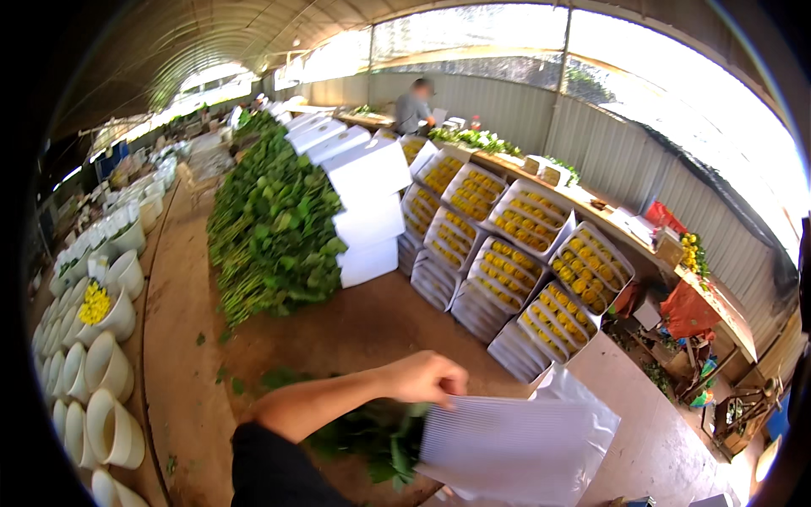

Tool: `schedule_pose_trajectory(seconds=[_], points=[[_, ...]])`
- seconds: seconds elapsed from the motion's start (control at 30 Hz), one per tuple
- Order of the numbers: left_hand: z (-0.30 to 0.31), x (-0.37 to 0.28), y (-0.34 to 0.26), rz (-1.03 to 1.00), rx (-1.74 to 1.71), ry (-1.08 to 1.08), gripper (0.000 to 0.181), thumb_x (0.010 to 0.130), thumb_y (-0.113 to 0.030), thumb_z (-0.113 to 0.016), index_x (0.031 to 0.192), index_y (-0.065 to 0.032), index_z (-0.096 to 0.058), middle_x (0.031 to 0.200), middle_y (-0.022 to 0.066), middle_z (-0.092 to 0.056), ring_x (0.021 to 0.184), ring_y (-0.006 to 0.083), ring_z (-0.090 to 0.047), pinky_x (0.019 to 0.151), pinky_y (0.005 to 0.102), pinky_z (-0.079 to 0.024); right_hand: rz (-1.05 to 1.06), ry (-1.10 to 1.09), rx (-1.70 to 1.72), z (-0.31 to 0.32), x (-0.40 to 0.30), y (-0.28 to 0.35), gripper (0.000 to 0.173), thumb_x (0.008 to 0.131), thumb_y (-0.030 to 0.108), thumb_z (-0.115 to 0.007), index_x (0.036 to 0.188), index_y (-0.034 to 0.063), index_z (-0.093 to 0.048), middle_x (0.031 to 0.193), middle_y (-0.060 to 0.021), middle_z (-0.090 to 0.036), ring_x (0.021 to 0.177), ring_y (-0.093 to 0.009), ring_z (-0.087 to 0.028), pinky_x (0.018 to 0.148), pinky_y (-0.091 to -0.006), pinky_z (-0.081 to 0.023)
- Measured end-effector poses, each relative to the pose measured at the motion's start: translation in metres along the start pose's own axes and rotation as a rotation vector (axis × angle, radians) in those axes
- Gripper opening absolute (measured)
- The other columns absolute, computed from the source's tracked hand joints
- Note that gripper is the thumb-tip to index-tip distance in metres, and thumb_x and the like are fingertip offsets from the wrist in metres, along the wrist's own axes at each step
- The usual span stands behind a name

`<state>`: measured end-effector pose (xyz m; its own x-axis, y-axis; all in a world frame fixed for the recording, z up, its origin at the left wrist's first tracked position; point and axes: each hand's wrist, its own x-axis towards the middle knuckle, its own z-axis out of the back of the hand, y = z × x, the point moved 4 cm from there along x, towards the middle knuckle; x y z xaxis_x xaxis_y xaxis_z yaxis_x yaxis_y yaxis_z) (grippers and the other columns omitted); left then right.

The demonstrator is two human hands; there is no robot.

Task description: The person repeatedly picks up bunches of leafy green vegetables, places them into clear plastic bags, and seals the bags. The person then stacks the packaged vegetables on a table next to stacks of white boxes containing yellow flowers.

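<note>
My left hand (434, 380) reaches in from the lower left in a black sleeve, its fingers closed on the upper left corner of a white ribbed sheet (507, 437). The sheet slants down to the right, slightly blurred. Clear plastic film (595, 412) shows behind its right side. My right hand is out of view; a small skin-toned patch below the sheet is too unclear to name. Under my left forearm lie leafy green stems (367, 437). Ahead, ribbed white sleeves packed with yellow flowers (529, 218) are stacked in leaning rows.
A long heap of leafy stems (272, 222) stands ahead left, beside white wrapped bundles (367, 171). White buckets (114, 424) line the left side, one with yellow flowers (95, 304). A person (412, 111) works at a wooden bench (608, 222) along the corrugated wall. Red material (690, 310) hangs at right.
</note>
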<state>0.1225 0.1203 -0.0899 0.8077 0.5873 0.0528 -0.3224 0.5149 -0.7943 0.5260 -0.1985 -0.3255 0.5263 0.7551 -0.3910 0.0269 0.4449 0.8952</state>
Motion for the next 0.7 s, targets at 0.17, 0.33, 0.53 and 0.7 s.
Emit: schedule_pose_trajectory(seconds=[0.17,0.33,0.53,0.7], points=[[-0.066,0.061,-0.085,-0.080,-0.272,0.442,0.014,0.068,-0.006,-0.067,0.079,-0.0023,-0.058,0.076,0.0038,-0.061,0.071,0.0090,-0.055,0.065,0.0235,-0.044,-0.093,0.181,0.051,-0.050,-0.037,-0.015,0.024,0.082,0.014,-0.052,0.103,0.0020,-0.053,0.094,-0.0086,-0.059,0.085,-0.018,-0.055,0.073,-0.0269,-0.046],[-0.133,0.098,-0.122,-0.486,0.269,0.429,0.047,0.074,-0.031,-0.064,0.112,-0.0074,-0.051,0.114,0.0147,-0.049,0.109,0.0263,-0.044,0.090,0.0337,-0.036,-0.158,0.345,0.179,-0.089,-0.074,-0.020,0.024,0.084,0.016,-0.051,0.104,0.0040,-0.053,0.096,-0.0077,-0.058,0.086,-0.016,-0.055,0.073,-0.0259,-0.046],[-0.195,0.137,-0.102,-0.192,0.214,0.736,0.072,0.074,-0.038,-0.063,0.132,-0.0119,-0.029,0.133,0.0187,-0.031,0.123,0.0307,-0.030,0.099,0.0375,-0.027,-0.010,0.501,0.466,-0.140,-0.065,-0.006,0.024,0.085,0.020,-0.050,0.106,0.0064,-0.052,0.099,-0.0068,-0.057,0.086,-0.015,-0.054,0.072,-0.0248,-0.046],[-0.232,0.201,-0.068,0.159,0.091,0.982,0.068,0.077,-0.039,-0.061,0.130,-0.0069,-0.032,0.117,0.0089,-0.048,0.108,0.0175,-0.042,0.091,0.0297,-0.034,0.109,0.458,0.777,-0.177,-0.033,0.008,0.025,0.086,0.022,-0.049,0.107,0.0084,-0.052,0.102,-0.0060,-0.057,0.087,-0.013,-0.054,0.072,-0.0239,-0.046]])
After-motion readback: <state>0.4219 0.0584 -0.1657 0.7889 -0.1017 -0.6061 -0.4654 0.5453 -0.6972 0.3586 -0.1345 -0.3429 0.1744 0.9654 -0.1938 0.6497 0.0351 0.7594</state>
